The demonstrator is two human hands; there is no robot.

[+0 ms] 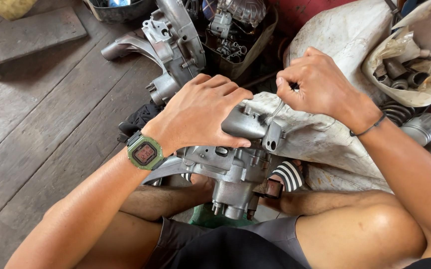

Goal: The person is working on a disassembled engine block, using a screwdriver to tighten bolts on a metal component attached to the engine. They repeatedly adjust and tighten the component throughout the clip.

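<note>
Grey cast aluminium fills the space under the fingers (pixel 225 92) of the left hand (pixel 200 112), which lie curled together over the top of an engine casing (pixel 235 164), thumb pressed along its front edge. That flat, bearing-down grip looks meant to keep the heavy part from rocking while the other hand works on it. The right hand (pixel 320 84) is bunched almost into a fist just above the casing's upper right corner, thumb and forefinger pinched on something small and dark; what it is I cannot make out, though a thin pale wire or tube (pixel 275 109) runs down from the pinch toward a lug with a round hole on the casing.

The casing itself sits between the person's legs, low in front of the dark shorts (pixel 225 249), propped near a foot in a black-and-white striped sandal (pixel 289 174), so the body seems to serve as a cradle. A green digital watch (pixel 144 153) rides the left wrist, a thin dark band (pixel 369 128) the right.

Behind the hands lies a grimy white sack (pixel 340 45), partly under the casing. A second casing half (pixel 173 45) stands beyond on the plank floor (pixel 36 109), and an open bag of small metal parts (pixel 409 69) is at far right, within reach.
</note>
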